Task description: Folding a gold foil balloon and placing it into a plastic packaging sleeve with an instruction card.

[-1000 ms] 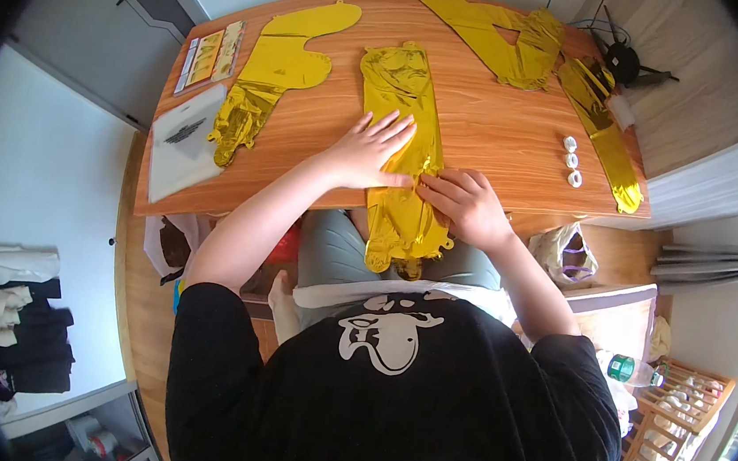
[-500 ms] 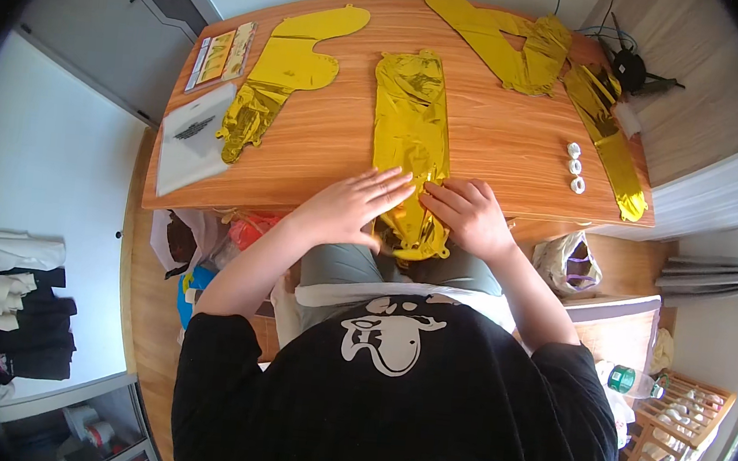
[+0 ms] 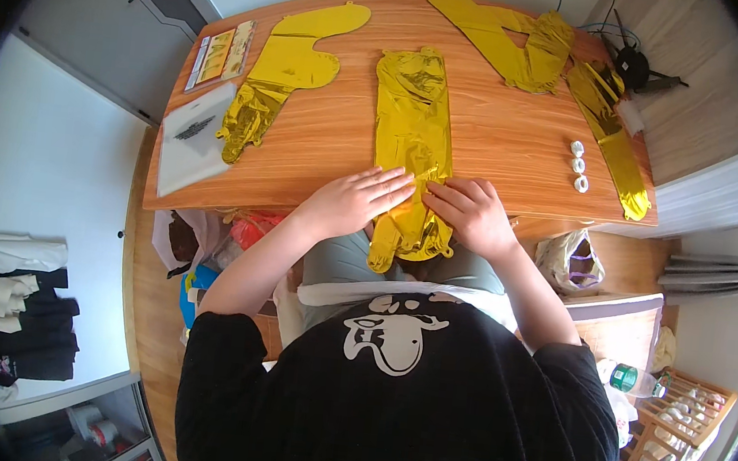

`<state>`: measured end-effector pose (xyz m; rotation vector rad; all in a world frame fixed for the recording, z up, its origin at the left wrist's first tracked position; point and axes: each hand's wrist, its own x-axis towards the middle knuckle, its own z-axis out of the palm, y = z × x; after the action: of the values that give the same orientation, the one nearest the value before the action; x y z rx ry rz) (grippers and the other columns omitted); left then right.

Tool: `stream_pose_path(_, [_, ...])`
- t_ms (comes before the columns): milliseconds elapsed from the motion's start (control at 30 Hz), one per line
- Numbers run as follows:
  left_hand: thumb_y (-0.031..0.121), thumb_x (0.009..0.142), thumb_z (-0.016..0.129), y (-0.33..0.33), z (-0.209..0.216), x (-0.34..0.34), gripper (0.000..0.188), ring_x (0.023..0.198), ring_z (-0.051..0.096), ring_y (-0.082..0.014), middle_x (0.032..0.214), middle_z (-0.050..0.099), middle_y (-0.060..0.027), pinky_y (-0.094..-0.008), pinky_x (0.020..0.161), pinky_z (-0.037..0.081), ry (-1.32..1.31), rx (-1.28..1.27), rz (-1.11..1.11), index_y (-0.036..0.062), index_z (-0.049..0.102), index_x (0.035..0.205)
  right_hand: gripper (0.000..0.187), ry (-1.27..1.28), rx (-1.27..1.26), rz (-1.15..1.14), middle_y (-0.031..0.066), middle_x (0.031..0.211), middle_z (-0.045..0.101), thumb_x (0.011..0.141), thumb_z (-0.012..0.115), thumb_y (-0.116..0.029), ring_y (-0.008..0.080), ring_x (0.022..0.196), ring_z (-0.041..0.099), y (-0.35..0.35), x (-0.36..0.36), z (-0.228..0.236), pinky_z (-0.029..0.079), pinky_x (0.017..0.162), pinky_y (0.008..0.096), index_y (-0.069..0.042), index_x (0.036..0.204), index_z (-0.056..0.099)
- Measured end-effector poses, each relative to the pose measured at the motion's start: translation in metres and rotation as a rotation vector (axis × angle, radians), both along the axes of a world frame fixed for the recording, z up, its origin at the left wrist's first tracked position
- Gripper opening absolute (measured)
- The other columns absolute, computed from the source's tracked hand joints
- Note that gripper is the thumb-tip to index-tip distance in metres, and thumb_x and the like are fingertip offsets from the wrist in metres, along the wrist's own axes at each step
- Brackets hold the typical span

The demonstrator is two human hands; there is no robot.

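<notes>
Both hands lie flat and open, left hand (image 3: 356, 201) and right hand (image 3: 470, 212), pressing the gold foil balloon (image 3: 412, 137) at the worktop (image 3: 501, 150) near edge, its tail drooping lapward. Looks featherlight, crinkly and slippery; best pinched at the flat edges.

A single head-worn fisheye view looks steeply down from above the person's chest, facing forward across the wooden table (image 3: 518, 156). The table's near edge sits close beneath; its far edge curves toward the picture's top rim.
</notes>
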<state>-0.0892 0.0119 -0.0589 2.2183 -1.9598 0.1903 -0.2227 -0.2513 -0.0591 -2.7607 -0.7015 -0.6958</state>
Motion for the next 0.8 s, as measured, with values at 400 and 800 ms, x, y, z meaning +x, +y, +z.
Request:
stream_pose_path(400, [0.013, 0.100, 0.049, -0.0023, 0.0014, -0.0022, 0.046, 0.141, 0.054, -0.0259, 0.151, 0.057, -0.0113, -0.0433, 0.118, 0.045, 0.070, -0.055, -0.011, 0.0080, 0.058, 0.144, 0.053, -0.005, 0.113, 0.030, 0.0070, 0.122, 0.071, 0.069, 0.072, -0.004, 0.0283, 0.115, 0.067, -0.0075, 0.0001, -0.0047, 0.053, 0.097, 0.0414, -0.009, 0.121, 0.072])
stream_pose_path(800, [0.016, 0.101, 0.049, -0.0022, -0.0032, -0.0038, 0.044, 0.140, 0.055, -0.0243, 0.150, 0.058, -0.0105, -0.0417, 0.116, 0.047, 0.040, -0.061, 0.012, 0.0085, 0.059, 0.143, 0.056, 0.001, 0.038, 0.008, 0.0062, 0.131, 0.066, 0.076, 0.068, -0.009, 0.0259, 0.119, 0.065, 0.0003, -0.0047, -0.0048, 0.053, 0.098, 0.0384, -0.010, 0.132, 0.066])
